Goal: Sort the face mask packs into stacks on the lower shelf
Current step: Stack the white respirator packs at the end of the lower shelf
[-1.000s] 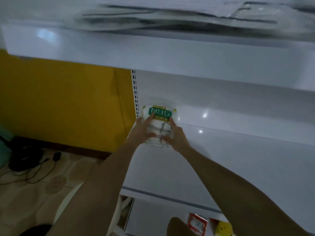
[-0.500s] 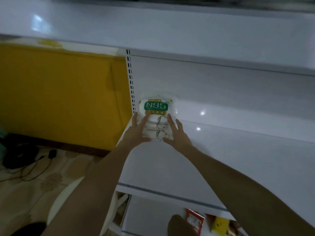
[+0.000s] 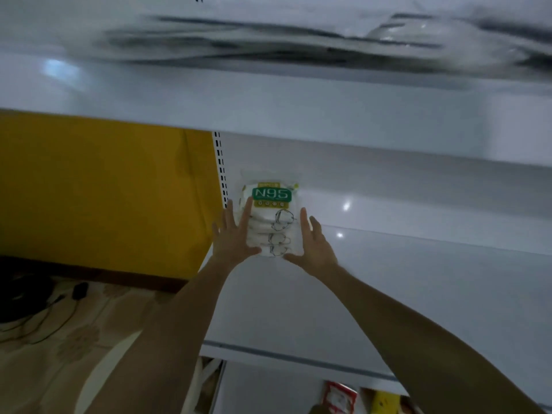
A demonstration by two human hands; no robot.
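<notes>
A stack of white face mask packs (image 3: 273,222) with a green N95 label lies at the back left corner of the white lower shelf (image 3: 373,294). My left hand (image 3: 234,237) touches the stack's left side with straight fingers, one finger lying on the top pack. My right hand (image 3: 313,243) presses flat against the stack's right side, fingers straight. On the shelf above, blurred clear packs (image 3: 298,43) lie spread out.
The upper shelf's white front edge (image 3: 268,115) overhangs the work area. A yellow wall (image 3: 104,189) and a perforated upright (image 3: 221,168) stand at the left. Cables lie on the floor (image 3: 44,318). Red and yellow boxes (image 3: 358,398) sit on a shelf below.
Both hands have opened out along the sides of the stack, fingers straighter and further apart. The camera has tilted up, showing the upper shelf's packs again.
</notes>
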